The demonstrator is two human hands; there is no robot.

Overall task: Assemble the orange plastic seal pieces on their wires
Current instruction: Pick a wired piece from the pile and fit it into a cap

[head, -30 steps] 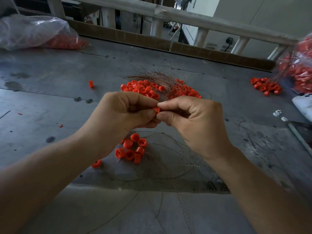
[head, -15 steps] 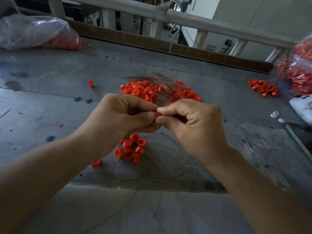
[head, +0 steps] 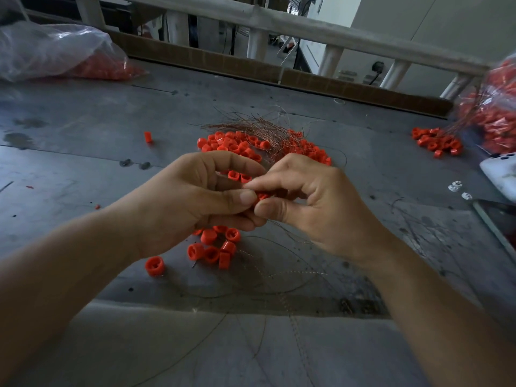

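My left hand (head: 192, 199) and my right hand (head: 312, 202) meet above the middle of the grey table (head: 83, 163). Both pinch one small orange seal piece (head: 262, 196) between thumbs and fingertips; most of it is hidden. Thin wire strands (head: 279, 222) trail down from under my right hand. Behind the hands lies a heap of orange seal pieces (head: 240, 143) with a bundle of reddish wires (head: 251, 125) across it. Several more orange pieces (head: 215, 247) sit on the table just below my left hand.
A clear plastic bag of orange pieces (head: 61, 54) lies at the back left. Another bag of wired pieces (head: 494, 113) is at the right edge, with a small orange pile (head: 435, 141) beside it. A white object (head: 499, 174) lies at right. A railing (head: 307, 26) borders the far side.
My hands have stayed together on the piece. My right-hand fingers have spread and lifted a little, and my left index finger has arched up, showing more pile pieces between them.
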